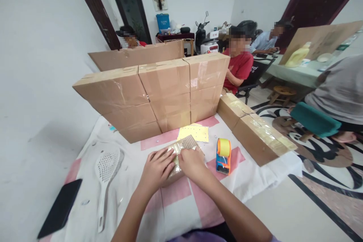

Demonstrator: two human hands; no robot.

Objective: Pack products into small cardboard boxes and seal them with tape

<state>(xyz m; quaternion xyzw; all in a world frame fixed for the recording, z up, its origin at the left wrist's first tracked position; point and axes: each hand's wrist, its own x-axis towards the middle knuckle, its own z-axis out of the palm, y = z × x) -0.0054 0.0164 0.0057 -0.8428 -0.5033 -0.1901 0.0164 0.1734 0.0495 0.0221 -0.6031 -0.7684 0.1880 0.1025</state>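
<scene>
A small cardboard box (173, 179) with shiny clear tape over its top lies in front of me on the table. My left hand (160, 166) rests flat on its left part, fingers stretched out. My right hand (193, 162) is closed on the box's top, its fingers curled under and hidden, so what they hold cannot be made out. A ridged strip of corrugated cardboard (190, 142) shows just beyond my right hand. To the right stands an orange and blue tape dispenser (223, 157) with a yellowish roll. Behind the box lies a yellow dotted sheet (195, 133).
Stacked taped cartons (170, 98) form a wall at the back; more cartons (252, 130) line the right edge. A white slotted skimmer (107, 170) and a black tablet-like slab (61, 210) lie left. Several people sit beyond, one in a red shirt (241, 66).
</scene>
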